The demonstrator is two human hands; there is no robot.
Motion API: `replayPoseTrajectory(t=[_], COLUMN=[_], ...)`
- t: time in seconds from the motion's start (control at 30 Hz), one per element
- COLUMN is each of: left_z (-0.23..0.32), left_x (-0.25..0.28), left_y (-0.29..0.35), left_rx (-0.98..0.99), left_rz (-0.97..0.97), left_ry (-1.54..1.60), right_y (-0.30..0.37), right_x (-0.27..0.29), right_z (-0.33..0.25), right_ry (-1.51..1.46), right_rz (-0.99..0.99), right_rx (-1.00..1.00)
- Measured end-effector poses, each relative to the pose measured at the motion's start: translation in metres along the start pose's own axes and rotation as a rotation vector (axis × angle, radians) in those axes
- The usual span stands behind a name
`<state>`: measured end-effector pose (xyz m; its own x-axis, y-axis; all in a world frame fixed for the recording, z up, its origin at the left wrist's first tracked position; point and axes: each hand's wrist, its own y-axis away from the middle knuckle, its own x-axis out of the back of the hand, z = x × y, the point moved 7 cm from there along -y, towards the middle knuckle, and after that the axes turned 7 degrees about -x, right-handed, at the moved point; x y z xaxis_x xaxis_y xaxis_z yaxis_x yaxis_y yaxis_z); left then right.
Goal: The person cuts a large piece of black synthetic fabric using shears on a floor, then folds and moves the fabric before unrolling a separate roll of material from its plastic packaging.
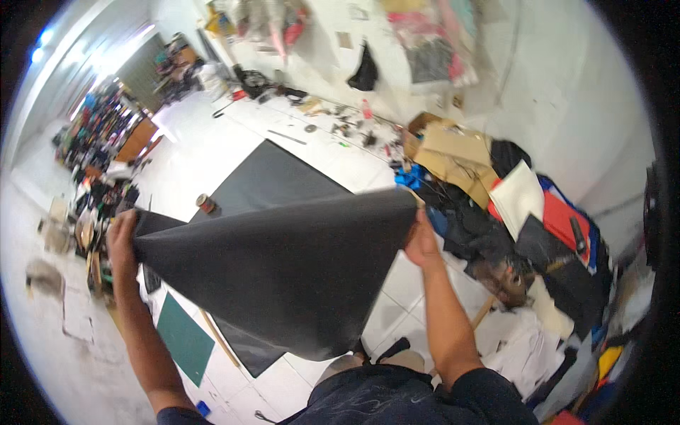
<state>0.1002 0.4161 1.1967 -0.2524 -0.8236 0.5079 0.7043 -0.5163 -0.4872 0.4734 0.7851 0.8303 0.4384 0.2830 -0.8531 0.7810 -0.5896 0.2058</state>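
A large black sheet of flexible material [283, 262], fabric or something like it, is stretched between my two hands above the floor. My left hand [124, 244] is closed on its left end, where the sheet folds over. My right hand [423, 241] grips the upper right corner. The lower part sags toward my body. Under it, a flat black panel [273, 170] lies on the floor, partly hidden by the sheet. A small brown can or spool [206, 204] stands on the panel near its left edge.
A green cutting mat [185, 340] and a wooden stick [219, 338] lie at the lower left. Heaps of cloth [474, 227] and a cardboard box [453, 152] crowd the right side. Scraps [347, 127] line the far wall. More piled goods [106, 127] stand at the far left.
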Motion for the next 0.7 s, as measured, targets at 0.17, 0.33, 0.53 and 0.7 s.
replayPoseTrajectory(t=[0.17, 0.33, 0.53, 0.7], left_z=[-0.146, -0.232, -0.297, -0.329], left_x=[-0.001, -0.023, -0.048, -0.029], left_y=[0.031, 0.117, 0.187, 0.219], left_rx=[0.129, 0.381, 0.562, 0.85], left_rz=[0.028, 0.31, 0.214, -0.094], left_ry=[0.024, 0.21, 0.481, 0.164], right_y=[0.018, 0.092, 0.161, 0.115], right_x=[-0.022, -0.015, 0.11, 0.049], right_z=[-0.046, -0.022, 0.126, 0.13], right_ry=[0.423, 0.555, 0.265, 0.458], right_rz=[0.023, 0.07, 0.34, 0.281], right_rx=[0.076, 0.186, -0.547, -0.141])
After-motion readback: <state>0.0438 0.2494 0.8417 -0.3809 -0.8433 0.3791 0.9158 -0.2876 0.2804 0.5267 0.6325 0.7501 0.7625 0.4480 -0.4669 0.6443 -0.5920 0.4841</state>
